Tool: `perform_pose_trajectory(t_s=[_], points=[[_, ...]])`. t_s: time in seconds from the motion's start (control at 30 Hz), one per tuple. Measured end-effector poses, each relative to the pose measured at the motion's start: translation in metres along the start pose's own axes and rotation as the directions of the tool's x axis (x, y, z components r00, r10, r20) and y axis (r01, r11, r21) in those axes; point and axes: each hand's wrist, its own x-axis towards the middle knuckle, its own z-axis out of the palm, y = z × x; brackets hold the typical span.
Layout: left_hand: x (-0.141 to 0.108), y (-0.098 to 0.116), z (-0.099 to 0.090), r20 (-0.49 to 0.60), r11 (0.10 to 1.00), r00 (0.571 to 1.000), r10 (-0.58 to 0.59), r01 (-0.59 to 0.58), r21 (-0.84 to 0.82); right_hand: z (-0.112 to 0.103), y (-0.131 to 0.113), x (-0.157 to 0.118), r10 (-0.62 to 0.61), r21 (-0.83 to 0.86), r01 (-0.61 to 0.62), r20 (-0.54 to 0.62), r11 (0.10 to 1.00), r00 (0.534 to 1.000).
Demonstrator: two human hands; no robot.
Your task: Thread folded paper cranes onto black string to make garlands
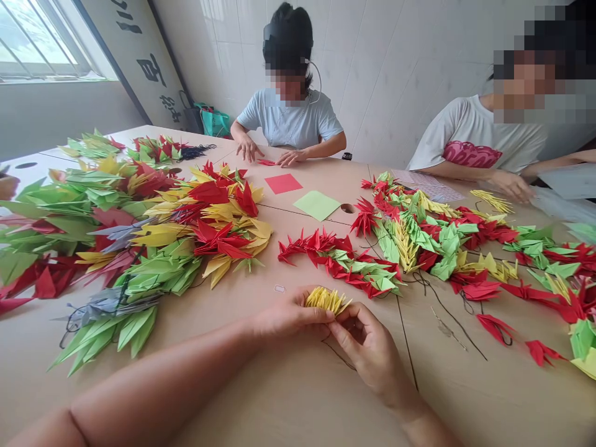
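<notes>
Both the left hand [288, 315] and the right hand [367, 354] are closed on a small bunch of yellow paper cranes [326, 300], gripping it from each side with the fingers. The yellow bunch sits just above the hands, near the close edge of the tan table [298, 403]. A thin dark string [338, 358] hangs down from the bunch, by the right hand. Just past the hands lies a long line of red and green paper cranes [339, 264]. To the left is a very big heap of green, red, yellow and gray paper cranes [186, 248], and to the right is another big heap [447, 248]. A thin metal needle [447, 327] lies on the table on the right. Farther off, a red paper square [283, 183] and a green paper square [316, 205] lie flat, side by side. Past them, one person [288, 118] in a pale blue shirt has both hands flat on the table. On the far right, another person [470, 136] in a white shirt has a hand near some white papers [565, 192].
</notes>
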Motion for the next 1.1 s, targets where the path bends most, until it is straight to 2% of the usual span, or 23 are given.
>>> perform_pose_trajectory(t_s=[0.07,0.23,0.33,0.43,0.53,0.63,0.77,0.9,1.1], points=[[0.0,0.001,-0.001,0.021,1.0,1.0,-0.008,0.009,-0.002,0.0,-0.002,0.001,-0.006,0.065,0.005,0.018,0.998,1.0],[-0.001,0.003,-0.002,0.122,0.999,0.992,-0.013,0.007,0.045,-0.004,-0.007,0.004,0.026,0.268,-0.012,-0.05,0.963,0.998],[-0.001,0.001,-0.004,0.11,1.0,0.994,-0.001,-0.002,0.031,-0.006,-0.003,0.005,0.022,0.279,-0.014,-0.026,0.96,0.999],[-0.002,0.0,-0.005,0.09,1.0,0.996,-0.024,0.025,-0.006,-0.008,0.001,0.005,0.024,0.324,-0.002,-0.064,0.946,0.998],[-0.002,0.0,-0.006,0.074,0.996,0.997,-0.027,0.033,-0.083,-0.01,0.0,0.006,0.098,0.48,-0.044,-0.088,0.876,0.991],[-0.002,0.003,-0.005,0.064,0.98,0.998,-0.003,0.016,-0.196,-0.011,-0.003,0.007,0.186,0.635,-0.121,-0.036,0.763,0.982],[-0.003,0.006,-0.003,0.032,0.963,0.999,-0.01,0.018,-0.268,-0.011,-0.003,0.009,0.235,0.73,-0.145,-0.022,0.668,0.972],[-0.003,0.006,-0.002,0.004,0.969,1.0,0.003,-0.001,-0.248,-0.01,-0.003,0.009,0.223,0.731,-0.103,-0.069,0.674,0.972],[-0.003,0.006,-0.001,0.004,0.976,1.0,0.013,-0.012,-0.218,-0.008,-0.002,0.008,0.135,0.697,-0.02,-0.111,0.717,0.985]])
